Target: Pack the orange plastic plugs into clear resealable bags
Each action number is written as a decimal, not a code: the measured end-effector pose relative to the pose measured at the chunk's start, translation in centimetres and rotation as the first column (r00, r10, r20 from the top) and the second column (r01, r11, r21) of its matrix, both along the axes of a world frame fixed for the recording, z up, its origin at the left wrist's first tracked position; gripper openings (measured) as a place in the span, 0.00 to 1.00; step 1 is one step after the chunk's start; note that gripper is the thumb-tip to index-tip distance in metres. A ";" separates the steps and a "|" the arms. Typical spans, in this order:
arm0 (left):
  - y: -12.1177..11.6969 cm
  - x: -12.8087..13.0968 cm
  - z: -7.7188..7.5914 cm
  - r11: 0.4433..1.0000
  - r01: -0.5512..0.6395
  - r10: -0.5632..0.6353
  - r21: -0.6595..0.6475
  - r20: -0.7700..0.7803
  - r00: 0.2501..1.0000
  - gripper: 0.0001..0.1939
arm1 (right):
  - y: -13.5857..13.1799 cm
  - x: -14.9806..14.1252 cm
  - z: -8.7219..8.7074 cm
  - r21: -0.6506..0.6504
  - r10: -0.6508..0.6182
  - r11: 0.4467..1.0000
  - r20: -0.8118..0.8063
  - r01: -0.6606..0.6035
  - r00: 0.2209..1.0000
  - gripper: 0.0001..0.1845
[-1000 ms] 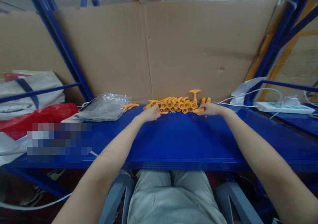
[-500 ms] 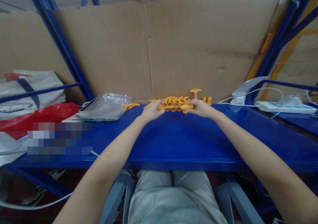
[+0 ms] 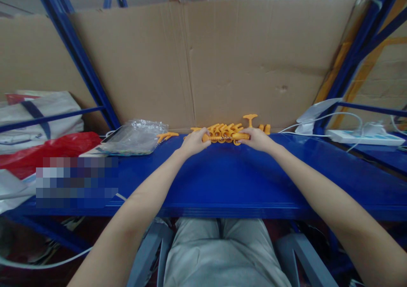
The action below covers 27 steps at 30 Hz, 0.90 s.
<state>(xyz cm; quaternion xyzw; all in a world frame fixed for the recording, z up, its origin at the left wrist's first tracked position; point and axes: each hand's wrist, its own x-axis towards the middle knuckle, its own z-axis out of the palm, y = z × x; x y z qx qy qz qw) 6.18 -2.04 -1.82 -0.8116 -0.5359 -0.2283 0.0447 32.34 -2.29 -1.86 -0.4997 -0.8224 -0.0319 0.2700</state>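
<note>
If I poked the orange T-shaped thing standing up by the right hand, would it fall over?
The orange T-shaped piece might tip easily: its wide crossbar tops a narrow stem. It's probably stiff, since the crossbar isn't sagging. Its base is hidden behind the right hand, so I can't be sure.

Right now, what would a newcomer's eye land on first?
Probably the bright orange pile at the back of the blue tabletop, before the cardboard. In front of it, the left hand and right hand each hold an orange piece. Red plastic stands out at far left.
</note>
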 end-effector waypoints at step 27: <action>-0.2 0.9 -0.4 0.981 0.139 -0.155 0.138 0.113 0.981 0.13 | 0.0 -1.2 -1.1 0.174 0.261 0.949 0.033 -0.262 0.965 0.15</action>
